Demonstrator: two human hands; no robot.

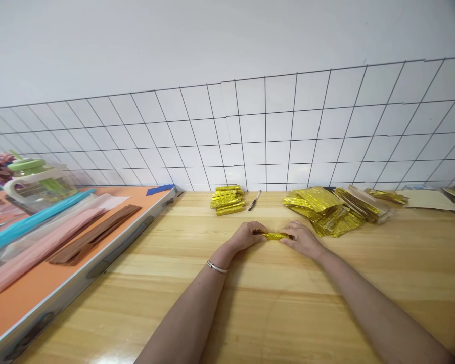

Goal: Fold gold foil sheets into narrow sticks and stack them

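A small gold foil roll [276,235] lies on the wooden table [273,303] between both my hands. My left hand [246,235], with a thin bracelet at the wrist, has its fingers closed on the roll's left end. My right hand [302,238] is closed on its right end. Beyond them, near the wall, sits a neat stack of finished gold foil rolls [228,199]. To the right spreads a loose pile of flat gold foil sheets [328,208].
A pen [254,200] lies beside the stack. An orange board [41,283] on the left carries pink, brown and blue paper strips [41,237] and a clear plastic jug [38,184]. Tan paper [430,199] lies at the far right. A wire grid leans on the wall.
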